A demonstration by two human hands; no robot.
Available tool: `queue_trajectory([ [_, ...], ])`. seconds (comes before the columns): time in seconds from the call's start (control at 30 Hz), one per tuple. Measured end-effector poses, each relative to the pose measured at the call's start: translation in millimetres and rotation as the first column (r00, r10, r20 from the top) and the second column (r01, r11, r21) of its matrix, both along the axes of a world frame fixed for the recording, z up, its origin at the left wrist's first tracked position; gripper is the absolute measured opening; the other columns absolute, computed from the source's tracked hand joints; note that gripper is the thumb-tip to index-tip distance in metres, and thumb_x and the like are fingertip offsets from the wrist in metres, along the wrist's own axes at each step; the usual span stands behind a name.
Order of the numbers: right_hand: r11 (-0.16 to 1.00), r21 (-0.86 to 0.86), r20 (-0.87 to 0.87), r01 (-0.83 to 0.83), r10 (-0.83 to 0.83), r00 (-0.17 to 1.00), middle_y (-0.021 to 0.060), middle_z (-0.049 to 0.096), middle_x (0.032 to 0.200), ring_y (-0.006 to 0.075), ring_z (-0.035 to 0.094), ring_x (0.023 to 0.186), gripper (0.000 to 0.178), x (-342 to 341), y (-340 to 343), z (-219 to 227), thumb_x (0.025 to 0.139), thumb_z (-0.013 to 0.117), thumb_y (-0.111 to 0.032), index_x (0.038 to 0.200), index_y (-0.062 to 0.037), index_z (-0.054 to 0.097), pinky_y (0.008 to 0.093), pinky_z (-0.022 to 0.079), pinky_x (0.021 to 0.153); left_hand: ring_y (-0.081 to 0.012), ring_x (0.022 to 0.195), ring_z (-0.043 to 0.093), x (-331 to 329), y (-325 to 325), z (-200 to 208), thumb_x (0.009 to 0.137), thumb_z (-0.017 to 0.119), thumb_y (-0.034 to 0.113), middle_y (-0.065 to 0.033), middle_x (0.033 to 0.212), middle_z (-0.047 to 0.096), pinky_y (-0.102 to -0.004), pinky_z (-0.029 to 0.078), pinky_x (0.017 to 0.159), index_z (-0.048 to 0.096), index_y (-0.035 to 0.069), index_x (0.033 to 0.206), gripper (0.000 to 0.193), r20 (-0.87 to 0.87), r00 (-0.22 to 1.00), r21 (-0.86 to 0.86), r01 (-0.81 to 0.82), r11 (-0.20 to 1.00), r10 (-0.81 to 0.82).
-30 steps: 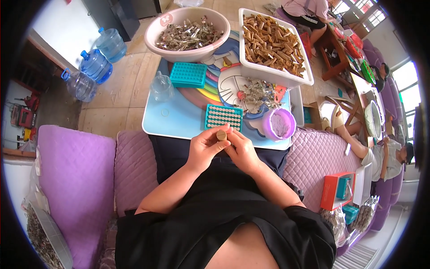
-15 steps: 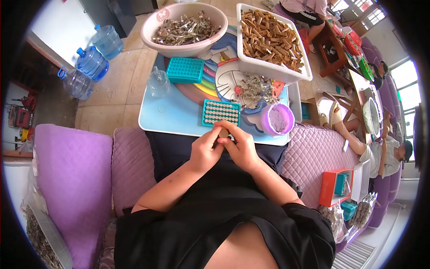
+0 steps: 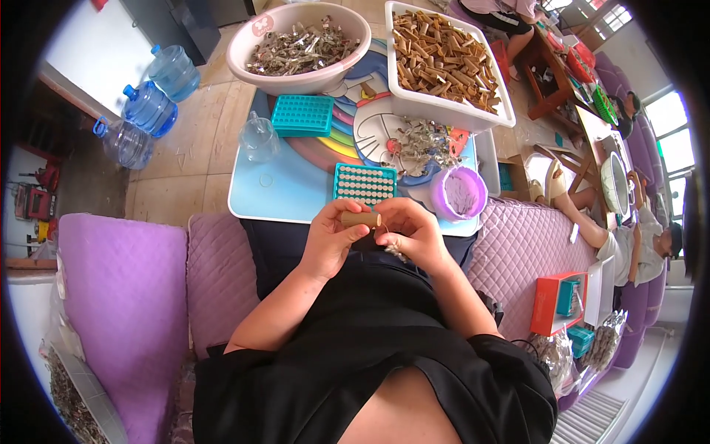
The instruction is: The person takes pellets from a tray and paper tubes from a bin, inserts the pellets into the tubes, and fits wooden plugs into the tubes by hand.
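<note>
My left hand is closed round a short brown cardboard tube, its end pointing right. My right hand is beside it, thumb and fingers curled together on a small silvery, stringy bundle that hangs below the fingers. What the right fingertips pinch is partly hidden. Just beyond both hands is a teal rack filled with rows of pale round tube ends. A purple tub holding whitish pieces stands to the right of it.
Beyond lie a second teal rack, a clear jug and a silvery pile on the table. A pink basin and a white bin of brown tubes stand at the back. Other people sit at right.
My hands have drawn apart from being pressed together. The brown tube now lies sideways in my left hand, and the silvery bundle shows under the right.
</note>
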State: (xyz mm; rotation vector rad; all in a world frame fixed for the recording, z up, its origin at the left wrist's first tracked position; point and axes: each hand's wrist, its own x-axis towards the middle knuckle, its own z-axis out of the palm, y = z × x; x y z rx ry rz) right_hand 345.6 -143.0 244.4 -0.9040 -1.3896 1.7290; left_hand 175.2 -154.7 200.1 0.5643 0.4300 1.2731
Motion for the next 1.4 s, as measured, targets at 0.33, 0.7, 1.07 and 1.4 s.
queue_trajectory([
  [0.33,0.721,0.685,0.162,0.108,-0.294,0.942,0.0113,0.058,0.1,0.0226,0.059,0.087,0.035,-5.9,-1.7,2.8,0.075,0.068,-0.008,0.109,-0.0023,0.058,0.0307,0.048,0.075,-0.0221,0.082,0.063,-3.9,-8.4,38.3,0.079,0.064,0.002,-0.013,0.092,0.063,-0.0288,0.049,0.07,0.056,-0.002,0.107,0.029,-0.786,0.562,0.44,0.213,0.872,0.259],
  [0.7,0.994,0.029,-0.086,0.11,-0.107,0.991,0.0096,0.058,0.11,0.0156,0.056,0.099,0.022,-4.5,-4.2,-10.2,0.089,0.054,-0.006,0.108,0.0044,0.055,0.0278,0.044,0.088,-0.0281,0.08,0.063,8.5,-9.5,30.8,0.078,0.065,0.003,-0.0151,0.092,0.062,-0.0318,0.049,0.069,0.055,-0.001,0.104,0.028,-0.792,0.491,0.455,0.077,0.887,0.363],
  [1.07,0.97,0.113,0.172,0.218,-0.235,0.957,0.0081,0.06,0.101,0.015,0.057,0.097,0.021,14.2,-11.8,-14.6,0.087,0.055,-0.001,0.107,0.0037,0.054,0.028,0.047,0.084,-0.0111,0.085,0.056,3.4,-12.7,26.0,0.079,0.068,0.004,-0.0067,0.096,0.057,-0.0213,0.045,0.073,0.058,0.0,0.096,0.02,-0.443,0.866,0.336,-0.077,0.939,0.23],
  [1.4,0.942,0.327,0.111,-0.073,0.038,0.993,0.0121,0.049,0.121,0.0192,0.048,0.112,0.05,-3.6,-9.3,21.5,0.084,0.063,-0.023,0.124,0.0027,0.046,0.0316,0.039,0.095,-0.0144,0.085,0.056,-0.5,-18.7,22.9,0.082,0.063,0.004,-0.0075,0.094,0.056,-0.0259,0.046,0.074,0.055,0.001,0.098,0.018,-0.577,0.805,0.325,0.068,0.943,0.14],
])
